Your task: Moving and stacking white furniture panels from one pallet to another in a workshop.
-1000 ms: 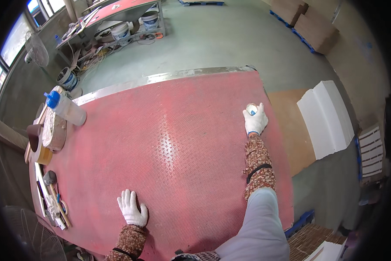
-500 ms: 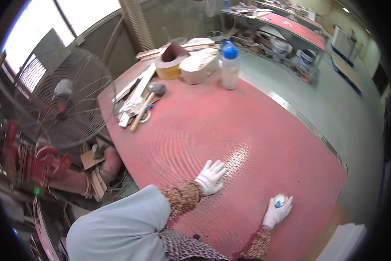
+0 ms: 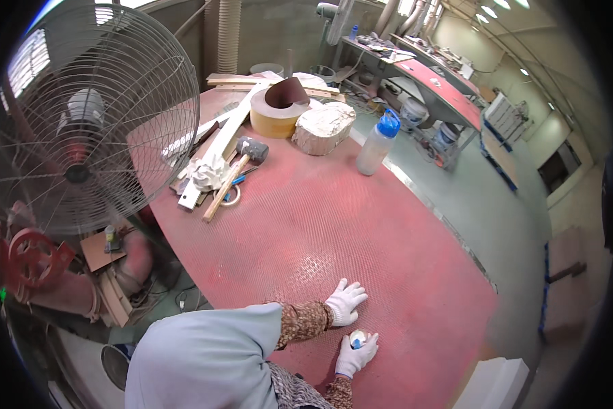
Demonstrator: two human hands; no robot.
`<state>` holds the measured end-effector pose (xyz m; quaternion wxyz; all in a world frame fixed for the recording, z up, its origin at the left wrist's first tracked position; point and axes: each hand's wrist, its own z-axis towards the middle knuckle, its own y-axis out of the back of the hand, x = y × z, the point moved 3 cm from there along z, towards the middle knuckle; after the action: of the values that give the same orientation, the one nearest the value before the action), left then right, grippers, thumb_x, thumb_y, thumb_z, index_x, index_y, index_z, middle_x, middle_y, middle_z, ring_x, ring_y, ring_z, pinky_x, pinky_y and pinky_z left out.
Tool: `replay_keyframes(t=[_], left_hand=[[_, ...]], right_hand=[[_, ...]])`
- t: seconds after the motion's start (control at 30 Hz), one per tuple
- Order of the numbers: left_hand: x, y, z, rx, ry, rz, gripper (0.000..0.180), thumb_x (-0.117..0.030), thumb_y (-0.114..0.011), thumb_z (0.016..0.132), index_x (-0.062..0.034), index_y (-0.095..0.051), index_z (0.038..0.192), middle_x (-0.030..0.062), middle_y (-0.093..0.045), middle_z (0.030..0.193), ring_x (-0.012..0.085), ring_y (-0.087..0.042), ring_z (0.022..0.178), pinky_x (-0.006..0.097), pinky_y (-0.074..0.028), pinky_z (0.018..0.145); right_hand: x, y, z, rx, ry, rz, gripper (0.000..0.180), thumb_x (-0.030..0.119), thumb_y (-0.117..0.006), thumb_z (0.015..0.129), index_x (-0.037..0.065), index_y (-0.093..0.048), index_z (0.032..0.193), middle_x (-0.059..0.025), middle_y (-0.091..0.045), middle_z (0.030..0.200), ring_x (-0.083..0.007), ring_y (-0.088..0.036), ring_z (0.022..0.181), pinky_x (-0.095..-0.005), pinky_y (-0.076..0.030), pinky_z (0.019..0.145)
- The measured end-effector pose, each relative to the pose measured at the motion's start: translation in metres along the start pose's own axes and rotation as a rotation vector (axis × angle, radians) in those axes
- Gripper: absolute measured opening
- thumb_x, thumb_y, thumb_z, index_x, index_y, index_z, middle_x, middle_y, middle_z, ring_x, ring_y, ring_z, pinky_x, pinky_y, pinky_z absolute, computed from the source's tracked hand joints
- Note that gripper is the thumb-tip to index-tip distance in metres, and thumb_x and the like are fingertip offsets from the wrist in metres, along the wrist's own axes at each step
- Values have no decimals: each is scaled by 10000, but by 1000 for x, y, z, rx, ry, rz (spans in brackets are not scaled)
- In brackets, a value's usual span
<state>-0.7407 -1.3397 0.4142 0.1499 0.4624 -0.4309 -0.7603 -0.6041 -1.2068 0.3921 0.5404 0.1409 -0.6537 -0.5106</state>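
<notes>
My left hand, in a white knit glove, lies on the red ribbed tabletop with its fingers spread. It holds nothing. Just below and to the right of it, my right hand, gloved the same way, is closed around a small round white object with a blue patch. What kind of thing this is, I cannot make out. It is held against or just over the tabletop. Brown patterned sleeves cover both forearms, and a pale blue cloth spreads across my left side.
At the table's far left lie a black-headed mallet, a tape roll and white strips. Behind stand a wide brown roll, a wrapped white bundle and a blue-capped bottle. A large caged fan stands left.
My right hand has moved left across the tabletop with the round white object, close to my left hand. My left hand stays spread on the surface. The view has shifted.
</notes>
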Motion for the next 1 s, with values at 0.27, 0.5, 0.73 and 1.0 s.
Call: replay_keyframes(t=[0.27,0.5,0.73,1.0], left_hand=[[54,61,-67,279,-534,-156,857,-107,-721,643,-49,-419,1443,144,-541,1361,285,-522,1247,425,-386,1028],[74,94,-70,414,-542,-177,919,-87,-739,687,-44,-323,1505,186,-536,1359,338,-544,1249,454,-438,1030],[74,94,-65,420,-527,-98,823,-146,-721,748,-31,-366,1482,154,-655,1098,326,-655,1013,448,-510,913],[77,91,-67,378,-572,-138,846,-242,-725,738,-38,-371,1479,128,-650,1110,312,-638,1023,441,-480,916]], right_hand=[[69,-43,-42,22,-74,-17,1005,256,-878,679,12,-352,1499,-192,-495,1454,-415,-367,1393,-474,-268,1188],[121,-77,-42,80,11,-3,1031,328,-880,621,-42,-384,1446,-238,-538,1369,-409,-422,1347,-504,-262,1186],[120,-77,-42,155,38,-29,1050,372,-835,710,-30,-292,1514,-264,-478,1433,-461,-372,1372,-489,-273,1173],[113,-73,-43,224,39,-11,1146,611,-814,675,-40,-331,1486,-260,-413,1493,-481,-301,1417,-520,-232,1194]])
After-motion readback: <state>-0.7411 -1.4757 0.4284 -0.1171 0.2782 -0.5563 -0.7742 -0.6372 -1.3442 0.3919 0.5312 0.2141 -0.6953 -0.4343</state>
